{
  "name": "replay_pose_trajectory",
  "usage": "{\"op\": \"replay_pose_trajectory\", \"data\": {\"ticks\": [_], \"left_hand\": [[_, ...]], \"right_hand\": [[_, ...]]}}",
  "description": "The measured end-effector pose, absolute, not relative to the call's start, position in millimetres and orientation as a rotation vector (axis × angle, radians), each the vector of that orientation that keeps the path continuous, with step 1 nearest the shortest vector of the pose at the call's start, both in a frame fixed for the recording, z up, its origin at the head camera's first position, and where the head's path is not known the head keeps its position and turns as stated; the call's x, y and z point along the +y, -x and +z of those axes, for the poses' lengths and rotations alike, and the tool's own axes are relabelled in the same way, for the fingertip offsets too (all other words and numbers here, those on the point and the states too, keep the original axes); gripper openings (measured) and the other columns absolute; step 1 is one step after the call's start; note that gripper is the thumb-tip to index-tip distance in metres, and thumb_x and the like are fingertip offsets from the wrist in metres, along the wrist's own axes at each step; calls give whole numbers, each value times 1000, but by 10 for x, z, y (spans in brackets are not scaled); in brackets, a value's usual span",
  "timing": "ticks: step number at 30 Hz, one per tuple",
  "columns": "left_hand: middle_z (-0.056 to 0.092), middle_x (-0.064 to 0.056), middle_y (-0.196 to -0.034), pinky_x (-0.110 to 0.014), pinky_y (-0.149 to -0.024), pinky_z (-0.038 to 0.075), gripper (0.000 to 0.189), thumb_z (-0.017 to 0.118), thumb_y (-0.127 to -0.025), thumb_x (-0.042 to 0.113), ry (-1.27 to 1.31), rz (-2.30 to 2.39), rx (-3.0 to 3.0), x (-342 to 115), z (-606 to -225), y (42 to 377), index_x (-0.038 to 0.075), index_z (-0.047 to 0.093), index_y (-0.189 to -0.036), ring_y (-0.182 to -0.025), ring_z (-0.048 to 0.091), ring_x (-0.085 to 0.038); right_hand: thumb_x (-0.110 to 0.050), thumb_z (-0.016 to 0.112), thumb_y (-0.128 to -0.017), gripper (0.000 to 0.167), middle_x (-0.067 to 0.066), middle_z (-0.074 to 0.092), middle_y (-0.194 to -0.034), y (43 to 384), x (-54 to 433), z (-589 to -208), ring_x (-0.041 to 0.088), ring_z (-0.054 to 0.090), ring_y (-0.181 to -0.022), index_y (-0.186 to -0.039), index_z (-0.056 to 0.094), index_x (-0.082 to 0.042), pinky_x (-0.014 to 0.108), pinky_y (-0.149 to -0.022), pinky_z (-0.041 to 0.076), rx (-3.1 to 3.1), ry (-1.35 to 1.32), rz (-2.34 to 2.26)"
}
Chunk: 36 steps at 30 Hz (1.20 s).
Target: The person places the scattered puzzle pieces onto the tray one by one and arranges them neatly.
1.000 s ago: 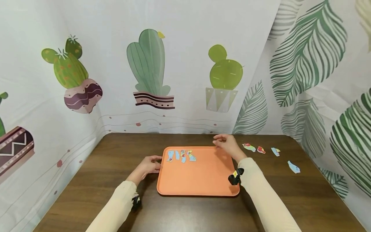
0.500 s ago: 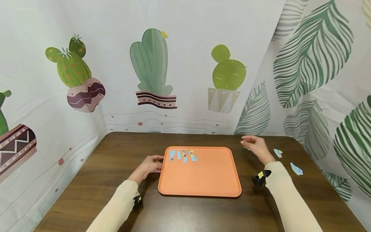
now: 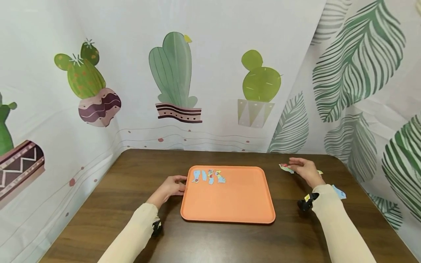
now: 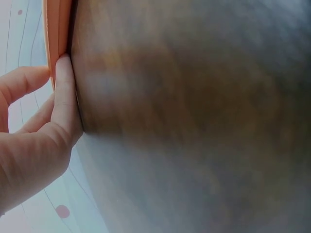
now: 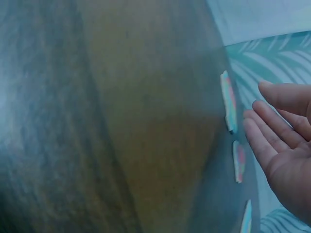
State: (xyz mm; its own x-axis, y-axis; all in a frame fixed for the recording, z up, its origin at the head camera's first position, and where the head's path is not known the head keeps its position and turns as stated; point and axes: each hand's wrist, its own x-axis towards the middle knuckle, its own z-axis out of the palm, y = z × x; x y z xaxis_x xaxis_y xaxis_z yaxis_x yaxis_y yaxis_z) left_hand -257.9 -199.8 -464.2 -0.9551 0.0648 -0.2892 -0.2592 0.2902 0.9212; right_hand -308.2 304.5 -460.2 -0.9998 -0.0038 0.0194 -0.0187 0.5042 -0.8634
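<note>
Touching the near-left side of the orange tray [image 3: 230, 201], the left hand [image 3: 171, 186] lays fairly straight fingers against its rim, while four cut-out pieces [image 3: 196, 176] lie side by side near the tray's far left corner. Fingers loosely extended, the right hand [image 3: 306, 171] hovers over the table [image 3: 151, 164] right of the tray, just beside a red-and-blue piece [image 3: 285, 168], with a pale blue piece [image 3: 339, 192] lying near the sleeve [image 3: 342, 223]

The tray [image 3: 227, 204] is plain orange; the paper pieces [image 3: 211, 177] on it are pale blue, some patched red and yellow. Under the tray, the table [image 3: 217, 241] is dark brown, wood-grained. Behind the tray, white cloth [image 3: 217, 47] bears green cacti [image 3: 175, 73] (striped leaves [image 3: 358, 62], right of the tray).
</note>
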Motion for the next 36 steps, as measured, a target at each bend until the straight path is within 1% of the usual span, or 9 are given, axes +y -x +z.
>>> {"op": "replay_pose_trajectory", "data": {"ticks": [4, 8, 11, 14, 17, 21, 27, 29, 36], "left_hand": [[61, -15, -83, -37, -72, 59, 48, 60, -82, -11, 164, 1713, 2292, -1992, -4655, 2583, -9, 52, -130, -74, 64, -19], [61, -15, -84, -37, -72, 59, 47, 60, -83, -11, 157, 1701, 2307, -1990, -4660, 2579, -10, 52, -130, -75, 64, -19], [61, -16, -85, -37, -72, 59, 47, 60, -84, -11, 162, 1693, 2313, -1987, -4655, 2570, -10, 52, -130, -74, 65, -19], [61, -16, -84, -38, -73, 59, 47, 59, -84, -11, 159, 1693, 2310, -1980, -4644, 2565, -10, 51, -130, -74, 65, -20], [61, -15, -84, -38, -73, 59, 48, 59, -83, -11, 154, 1692, 2306, -1975, -4635, 2572, -9, 51, -131, -74, 64, -19], [60, -14, -83, -37, -73, 59, 48, 60, -83, -11, 169, 1696, 2298, -1971, -4627, 2584, -8, 52, -131, -74, 64, -19], [60, -15, -85, -37, -73, 59, 48, 60, -84, -11, 166, 1695, 2305, -1965, -4615, 2576, -9, 52, -130, -74, 64, -19], [60, -16, -85, -37, -73, 59, 48, 60, -84, -11, 166, 1683, 2309, -1970, -4621, 2573, -8, 52, -131, -75, 64, -19], [62, -18, -89, -39, -74, 59, 48, 61, -84, -9, 158, 1669, 2318, -1984, -4615, 2561, -9, 51, -131, -78, 66, -21]], "right_hand": [[-4, 61, -92, 48, 34, 51, -128, 3076, 3070, -4662, -6, 53, -87, -133, 46, 14, 13, -70, 47, -2697, -36, 1528], [0, 63, -87, 48, 35, 54, -124, 3060, 3056, -4679, 2, 58, -87, -130, 48, 16, 11, -68, 47, -2674, -32, 1512], [1, 66, -81, 52, 34, 58, -118, 3067, 3067, -4706, 4, 60, -85, -128, 49, 17, 12, -68, 47, -2672, -52, 1535], [0, 71, -76, 53, 28, 64, -106, 3076, 3088, -4728, 5, 60, -80, -124, 54, 13, 15, -66, 48, -2663, -81, 1593], [-4, 74, -74, 56, 22, 65, -100, 3078, 3089, -4719, 16, 60, -82, -125, 55, 11, 22, -68, 49, -2712, -92, 1592], [-8, 75, -77, 64, 24, 60, -108, 3070, 3031, -4674, 27, 57, -91, -132, 50, 10, 28, -74, 48, -2840, -33, 1519], [-7, 75, -79, 62, 24, 59, -108, 3068, 2963, -4655, 17, 54, -85, -131, 49, 14, 22, -69, 46, -2923, -2, 1463], [-7, 75, -80, 59, 24, 59, -108, 3077, 2959, -4668, 17, 54, -85, -129, 50, 14, 22, -69, 47, -2926, 5, 1473], [-8, 73, -82, 56, 24, 56, -114, 3094, 2948, -4698, 32, 54, -99, -129, 51, 11, 32, -79, 47, -2932, 7, 1482]]}}
